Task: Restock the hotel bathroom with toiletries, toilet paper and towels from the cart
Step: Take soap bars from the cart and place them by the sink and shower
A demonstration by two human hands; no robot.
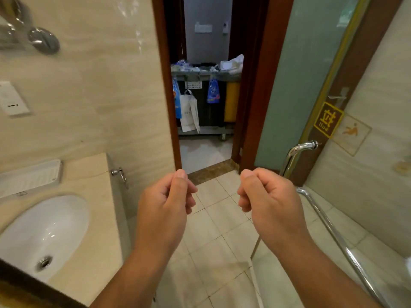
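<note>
The cart (200, 74) stands out in the corridor, framed by the doorway (165, 85) in the upper middle of the frame. I take it that it is parked there so the stock sits just past the threshold. White linen (232, 63), probably the towels, is heaped at its top right, and small packets (184, 65) lie at its top left (too blurred for me to name them).

At lower left the table (93, 174) round the sink (44, 230) carries a white tray (29, 176), which I judge is where the toiletries go.

My left hand (166, 201) and right hand (264, 196) are both raised in the lower middle, backs towards me and level with each other, with a gap between them. The fingers (189, 192) of each are curled in narrow under the thumb and hold nothing. With the cart well ahead of them, I'd say the fetching has yet to begin.
</note>
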